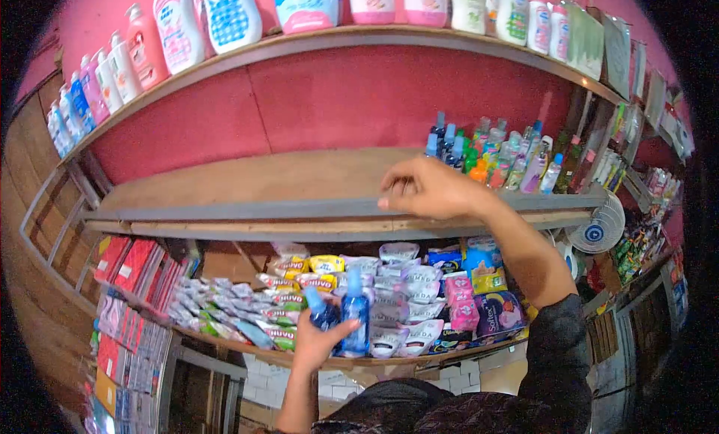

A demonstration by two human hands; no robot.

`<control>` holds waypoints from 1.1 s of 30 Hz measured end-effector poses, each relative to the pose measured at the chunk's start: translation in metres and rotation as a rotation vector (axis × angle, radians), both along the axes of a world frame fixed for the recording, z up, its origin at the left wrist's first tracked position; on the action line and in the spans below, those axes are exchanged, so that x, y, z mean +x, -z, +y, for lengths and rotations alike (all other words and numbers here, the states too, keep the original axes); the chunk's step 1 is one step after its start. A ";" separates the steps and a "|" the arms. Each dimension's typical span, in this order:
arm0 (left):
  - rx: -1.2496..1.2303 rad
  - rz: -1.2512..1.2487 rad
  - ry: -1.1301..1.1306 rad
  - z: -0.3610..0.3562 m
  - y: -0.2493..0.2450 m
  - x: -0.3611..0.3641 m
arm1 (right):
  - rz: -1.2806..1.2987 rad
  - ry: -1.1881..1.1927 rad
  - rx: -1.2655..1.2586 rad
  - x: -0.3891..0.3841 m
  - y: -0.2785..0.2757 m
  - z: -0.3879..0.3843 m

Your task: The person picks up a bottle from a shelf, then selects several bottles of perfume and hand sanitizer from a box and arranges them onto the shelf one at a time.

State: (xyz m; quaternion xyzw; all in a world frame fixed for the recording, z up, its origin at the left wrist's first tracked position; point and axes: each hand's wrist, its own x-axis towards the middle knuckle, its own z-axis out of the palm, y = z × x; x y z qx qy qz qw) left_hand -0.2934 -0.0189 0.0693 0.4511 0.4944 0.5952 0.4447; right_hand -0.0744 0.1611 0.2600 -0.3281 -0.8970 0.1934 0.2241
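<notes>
My left hand [318, 343] is closed around two blue bottles with light-blue spray tops, a left spray bottle [323, 312] and a right spray bottle [355, 325]. They are in front of the lower shelf's packets. My right hand [431, 187] is raised at the edge of the middle shelf [299, 181]. Its fingers are loosely bent and apart, and nothing shows in them. Just behind and beside it stand several dark-blue spray bottles [454, 153] of a similar kind. Part of the shelf edge is hidden by my right forearm.
Assorted small bottles [517, 157] crowd the middle shelf's right end. Large lotion and shampoo bottles [232, 18] line the upper shelf. Below are rows of packets [389, 292], a purple Softex pack [500, 314] and stacked red boxes [127, 265]. At right is a fan [597, 228].
</notes>
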 end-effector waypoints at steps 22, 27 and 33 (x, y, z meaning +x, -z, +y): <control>0.194 -0.213 0.216 0.020 -0.022 0.031 | 0.087 -0.075 -0.399 0.007 0.002 -0.044; 0.204 -0.428 0.433 0.024 -0.009 0.019 | 0.097 -0.293 -0.474 0.011 0.002 -0.029; 0.200 -0.413 0.355 0.024 -0.009 0.021 | 0.243 -0.200 -0.382 0.014 -0.025 -0.026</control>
